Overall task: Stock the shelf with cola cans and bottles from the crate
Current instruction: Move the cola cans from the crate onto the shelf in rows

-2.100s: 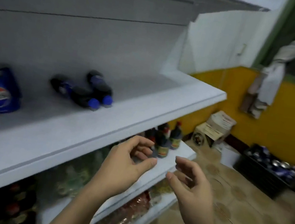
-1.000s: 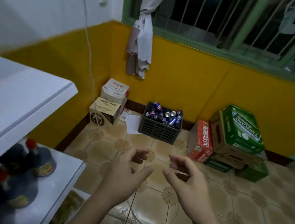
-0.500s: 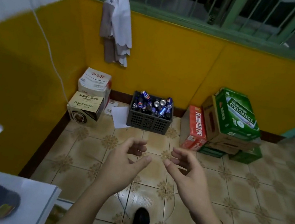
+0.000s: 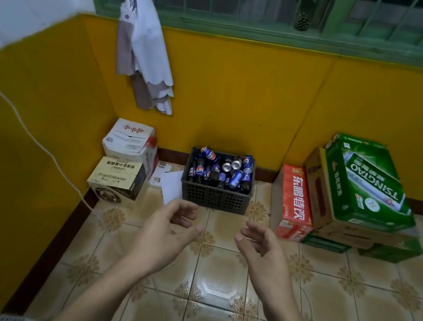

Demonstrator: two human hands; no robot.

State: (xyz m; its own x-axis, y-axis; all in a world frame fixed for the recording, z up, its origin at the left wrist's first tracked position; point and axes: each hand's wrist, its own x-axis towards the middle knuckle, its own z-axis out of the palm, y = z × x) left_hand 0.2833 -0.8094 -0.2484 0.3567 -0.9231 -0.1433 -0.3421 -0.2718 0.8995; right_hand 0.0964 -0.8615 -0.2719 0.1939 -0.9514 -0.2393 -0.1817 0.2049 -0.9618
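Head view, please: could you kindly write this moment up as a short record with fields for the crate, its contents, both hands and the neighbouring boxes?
crate: black, on the tiled floor against the yellow wall
contents: cola cans and bottles, jumbled
left hand: empty, fingers loosely curled, short of the crate
right hand: empty, likewise
left of crate: Franziskaner box, white box nearer the wall
right of crate: red carton, green Tsingtao carton

Crate [image 4: 215,198] is showing as dark matt plastic lattice; cans [image 4: 236,178] in it are gleaming as glossy metal, bottles [image 4: 199,169] as shiny plastic. Floor tiles [image 4: 217,287] are shining smooth and glazed; boxes [image 4: 368,186] are showing printed cardboard, the curtain [image 4: 145,45] soft matt cloth.
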